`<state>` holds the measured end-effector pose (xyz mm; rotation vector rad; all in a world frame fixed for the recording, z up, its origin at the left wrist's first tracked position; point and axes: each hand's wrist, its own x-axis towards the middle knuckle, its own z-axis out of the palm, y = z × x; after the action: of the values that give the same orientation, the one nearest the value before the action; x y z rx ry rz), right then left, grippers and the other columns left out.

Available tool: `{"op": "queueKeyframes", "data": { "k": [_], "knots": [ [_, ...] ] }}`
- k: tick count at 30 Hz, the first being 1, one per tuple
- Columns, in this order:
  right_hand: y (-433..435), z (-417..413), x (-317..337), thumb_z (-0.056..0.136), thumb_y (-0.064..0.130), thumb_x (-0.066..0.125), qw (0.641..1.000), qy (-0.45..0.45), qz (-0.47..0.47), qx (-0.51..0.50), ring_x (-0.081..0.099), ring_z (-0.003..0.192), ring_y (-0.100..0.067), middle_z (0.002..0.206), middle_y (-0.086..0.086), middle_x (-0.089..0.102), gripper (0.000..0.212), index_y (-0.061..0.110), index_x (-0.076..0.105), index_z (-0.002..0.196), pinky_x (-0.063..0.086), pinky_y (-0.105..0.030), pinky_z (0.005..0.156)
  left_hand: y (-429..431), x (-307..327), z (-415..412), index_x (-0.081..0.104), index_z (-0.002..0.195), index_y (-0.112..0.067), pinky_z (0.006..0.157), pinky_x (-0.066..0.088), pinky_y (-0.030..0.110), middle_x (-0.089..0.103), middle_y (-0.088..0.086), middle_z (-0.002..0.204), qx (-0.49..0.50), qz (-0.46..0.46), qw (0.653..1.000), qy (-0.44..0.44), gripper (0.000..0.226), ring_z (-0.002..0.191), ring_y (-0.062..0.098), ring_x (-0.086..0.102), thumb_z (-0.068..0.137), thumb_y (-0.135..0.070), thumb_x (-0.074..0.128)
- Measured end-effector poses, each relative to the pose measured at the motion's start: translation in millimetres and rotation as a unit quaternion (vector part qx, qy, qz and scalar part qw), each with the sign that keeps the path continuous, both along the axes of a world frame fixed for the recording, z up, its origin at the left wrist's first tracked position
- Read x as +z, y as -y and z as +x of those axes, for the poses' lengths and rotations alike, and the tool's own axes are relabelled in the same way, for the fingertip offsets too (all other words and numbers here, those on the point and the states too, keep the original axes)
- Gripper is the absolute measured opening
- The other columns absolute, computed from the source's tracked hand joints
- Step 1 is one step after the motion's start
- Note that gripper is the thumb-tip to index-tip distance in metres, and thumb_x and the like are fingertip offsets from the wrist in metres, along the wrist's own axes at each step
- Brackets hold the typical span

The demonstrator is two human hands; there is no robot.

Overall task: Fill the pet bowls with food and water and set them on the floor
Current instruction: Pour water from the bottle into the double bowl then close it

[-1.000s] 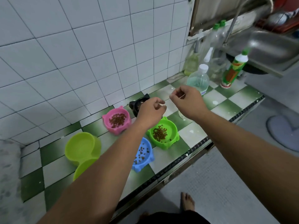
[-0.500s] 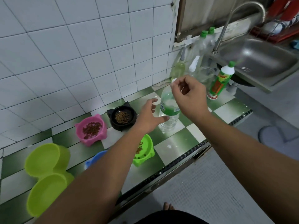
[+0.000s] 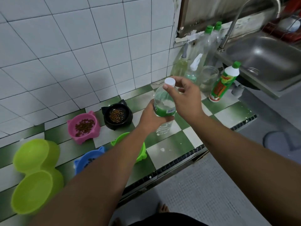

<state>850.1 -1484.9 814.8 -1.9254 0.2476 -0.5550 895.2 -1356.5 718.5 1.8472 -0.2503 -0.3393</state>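
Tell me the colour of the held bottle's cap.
The cap is white, clearest in the head view.

Four small bowls, one double bowl, two hands.

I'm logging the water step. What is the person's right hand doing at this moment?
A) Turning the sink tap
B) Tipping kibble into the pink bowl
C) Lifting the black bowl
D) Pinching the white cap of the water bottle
D: the right hand has thumb and fingers pinched round the white cap of the water bottle, while the left hand grips the bottle's body.
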Motion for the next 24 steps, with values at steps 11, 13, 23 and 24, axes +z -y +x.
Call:
{"op": "queueKeyframes", "data": {
  "k": [11,13,23,24],
  "knots": [
    [8,2,25,0.092,0.027,0.074,0.992,0.023,0.072,0.097,0.068,0.095,-0.011,0.102,0.0,0.073,0.026,0.014,0.068,0.114,0.058,-0.031,0.087,-1,20,-11,0.062,0.121,-0.033,0.095,0.059,0.044,0.074,-0.014,0.112,0.047,-0.043,0.997,0.045,0.077,0.105,0.007,0.071,0.054,-0.044,0.098],
    [7,2,35,0.092,0.026,0.073,0.989,0.035,0.083,0.118,0.067,0.095,-0.011,0.102,-0.001,0.073,0.024,0.014,0.068,0.112,0.057,-0.034,0.09,-4,26,-11,0.062,0.122,-0.03,0.095,0.059,0.046,0.074,-0.01,0.114,0.053,-0.05,0.996,0.059,0.078,0.106,0.011,0.072,0.054,-0.043,0.098],
    [-34,3,93,0.102,0.015,0.059,0.949,0.041,0.096,0.297,0.062,0.102,-0.01,0.111,-0.01,0.068,0.021,0.009,0.064,0.121,0.051,-0.023,0.095,-55,64,-25,0.063,0.125,-0.02,0.097,0.059,0.05,0.077,-0.003,0.114,0.092,-0.1,0.987,0.083,0.076,0.107,0.017,0.073,0.059,-0.034,0.097],
    [-42,4,97,0.102,0.014,0.058,0.944,0.043,0.098,0.312,0.062,0.1,-0.009,0.109,-0.006,0.067,0.021,0.009,0.064,0.121,0.05,-0.023,0.095,-62,67,-27,0.063,0.126,-0.018,0.097,0.058,0.05,0.077,-0.001,0.115,0.095,-0.103,0.986,0.086,0.075,0.108,0.019,0.073,0.06,-0.033,0.097]
  ]
}}
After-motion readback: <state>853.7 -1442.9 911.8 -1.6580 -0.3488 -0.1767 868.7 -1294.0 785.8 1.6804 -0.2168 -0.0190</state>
